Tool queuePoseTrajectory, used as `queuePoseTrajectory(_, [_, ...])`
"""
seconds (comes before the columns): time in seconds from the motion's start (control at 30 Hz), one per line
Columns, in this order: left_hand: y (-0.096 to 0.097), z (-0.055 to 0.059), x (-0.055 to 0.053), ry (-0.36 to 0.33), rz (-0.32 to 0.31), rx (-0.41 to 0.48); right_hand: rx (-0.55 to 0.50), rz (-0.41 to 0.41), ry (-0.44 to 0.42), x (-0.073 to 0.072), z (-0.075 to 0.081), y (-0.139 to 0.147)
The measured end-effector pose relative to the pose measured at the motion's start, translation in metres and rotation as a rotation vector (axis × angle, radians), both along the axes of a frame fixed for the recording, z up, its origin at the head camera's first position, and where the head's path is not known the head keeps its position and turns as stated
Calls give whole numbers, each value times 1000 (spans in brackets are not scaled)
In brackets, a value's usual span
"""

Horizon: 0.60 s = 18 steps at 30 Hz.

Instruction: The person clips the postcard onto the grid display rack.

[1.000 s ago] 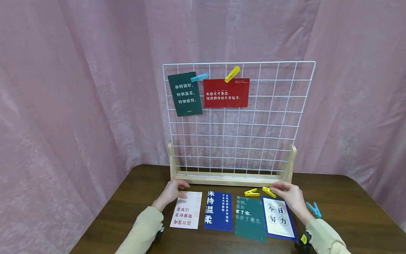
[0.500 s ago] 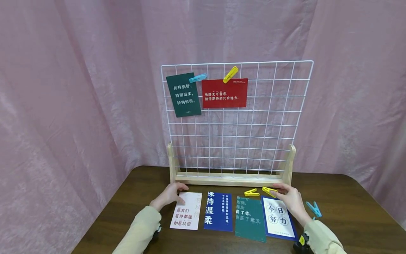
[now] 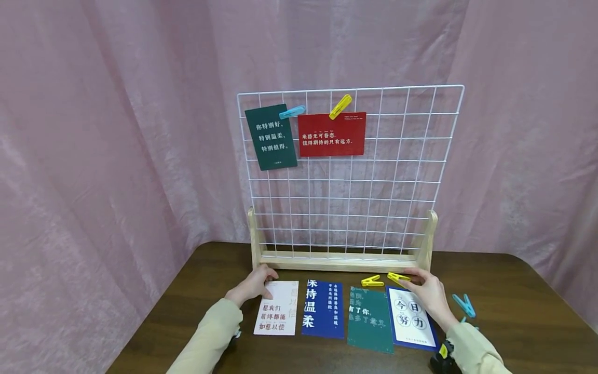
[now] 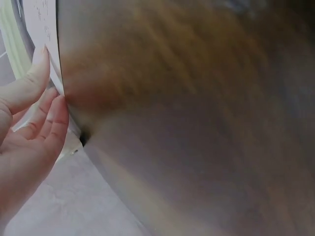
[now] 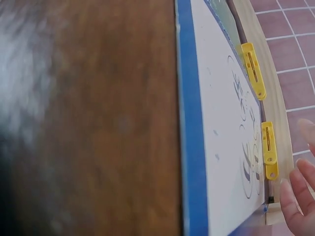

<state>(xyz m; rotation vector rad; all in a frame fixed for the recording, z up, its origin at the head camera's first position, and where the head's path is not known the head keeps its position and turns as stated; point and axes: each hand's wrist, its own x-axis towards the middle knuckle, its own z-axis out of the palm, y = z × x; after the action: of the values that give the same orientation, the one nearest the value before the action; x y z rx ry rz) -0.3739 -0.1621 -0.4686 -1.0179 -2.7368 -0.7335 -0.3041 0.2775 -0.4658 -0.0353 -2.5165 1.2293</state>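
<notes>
A white card (image 3: 279, 311) with dark red lettering lies at the left end of a row of cards. My left hand (image 3: 254, 283) is at its upper left corner, thumb tip on the card's edge and fingers beyond its top edge. A blue-bordered white card (image 3: 413, 322) lies at the row's right end. By its top edge sits a yellow clip (image 5: 269, 150), also seen in the head view. My right hand (image 3: 429, 295) is beside that clip, thumb and fingers spread apart in the right wrist view. A blue card (image 3: 322, 310) and a green card (image 3: 371, 324) lie between.
A white wire grid (image 3: 374, 171) stands in a wooden base (image 3: 341, 263) behind the cards. On it hang a dark green card (image 3: 271, 140) under a blue clip (image 3: 292, 112) and a red card (image 3: 331, 137) under a yellow clip (image 3: 341, 106). Another yellow clip (image 3: 372, 281) and blue clips (image 3: 464, 305) lie on the table.
The left hand has shifted slightly along the white card's corner. The right hand stays beside the yellow clip. The head view shifts a little; cards and clips keep their places.
</notes>
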Motion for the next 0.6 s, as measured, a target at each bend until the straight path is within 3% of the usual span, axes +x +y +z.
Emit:
queuePoseTrajectory(0.2, [3,3,3,-36,-14,-19,16,-18,-31,-1,-3,2])
queuePoseTrajectory(0.4, [5,2,3,-64,26,-68,18,-13,-48,-3,-8,4])
queuePoseTrajectory(0.6, [6,4,8,-83,40,-40,54,-7,-64,-8,-8,6])
